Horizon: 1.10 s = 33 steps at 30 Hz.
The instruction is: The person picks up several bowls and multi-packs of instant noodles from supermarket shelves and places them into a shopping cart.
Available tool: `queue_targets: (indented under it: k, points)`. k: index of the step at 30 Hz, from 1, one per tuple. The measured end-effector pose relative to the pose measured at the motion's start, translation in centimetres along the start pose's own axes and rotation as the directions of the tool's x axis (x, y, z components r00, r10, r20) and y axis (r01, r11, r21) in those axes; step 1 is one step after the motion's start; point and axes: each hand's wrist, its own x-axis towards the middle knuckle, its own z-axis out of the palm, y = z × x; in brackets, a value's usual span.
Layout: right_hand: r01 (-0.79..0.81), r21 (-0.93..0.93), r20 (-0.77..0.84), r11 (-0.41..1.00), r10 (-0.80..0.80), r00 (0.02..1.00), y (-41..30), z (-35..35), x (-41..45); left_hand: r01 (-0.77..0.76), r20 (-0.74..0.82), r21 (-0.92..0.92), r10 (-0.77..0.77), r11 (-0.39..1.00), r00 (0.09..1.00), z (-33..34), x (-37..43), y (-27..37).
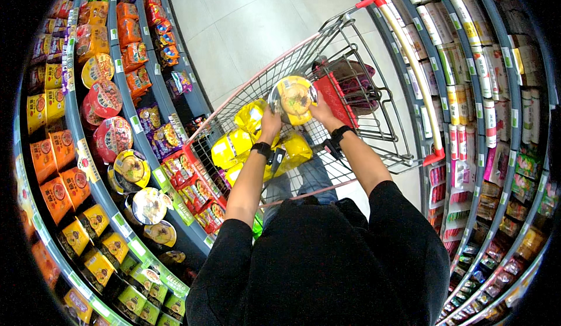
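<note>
Between my two hands is a round instant noodle bowl (pixel 292 100) with a yellow printed lid, held over the wire shopping cart (pixel 285 66). My left hand (pixel 270 124) grips its lower left side, and my right hand (pixel 322 109) grips its right side. Below them in the cart lie several shiny yellow packages (pixel 232 147), partly covered by my left forearm. Beside my right hand is the cart's red plastic panel (pixel 335 100). A dark bag-like item with a pink pattern (pixel 357 85) shows behind that panel, partly hidden by wires.
Shelves on the left carry several noodle bowls (pixel 113 138), boxed noodles (pixel 57 153) and bagged noodles (pixel 164 139). More shelves on the right hold packaged goods (pixel 482 72). The cart's handle bar (pixel 405 50) lies close to the right shelves. Pale tiled floor (pixel 245 15) runs between the shelves.
</note>
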Motion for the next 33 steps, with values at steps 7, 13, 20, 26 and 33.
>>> queue_targets:
  k: [7,13,20,26,33]
  points:
    - [0.024,-0.11,0.032,0.994,-0.02,0.999,-0.8,0.1,-0.5,0.199,0.311,-0.342,-0.089,0.919,0.946,-0.5,-2.5,4.7]
    - [-0.002,-0.243,0.128,0.97,0.034,0.991,-0.7,-0.5,-1.2,0.341,0.262,-0.389,-0.252,0.855,0.931,-3.4,-5.6,2.7]
    - [0.485,-0.399,0.265,0.778,-0.408,0.873,-0.2,6.1,-2.0,0.022,-0.148,-0.345,-0.078,0.938,0.986,-14.0,-16.8,-1.9]
    - [0.636,-0.116,0.668,0.763,-0.414,0.618,-8.7,15.6,-8.8,-0.125,-0.73,-0.461,-0.296,0.879,0.616,-23.7,-32.4,-9.0]
    - [0.779,0.131,0.892,0.613,-0.415,0.177,-16.6,29.0,-25.0,-0.115,-0.773,-0.623,-0.631,0.774,-0.062,-32.1,-48.2,-24.1]
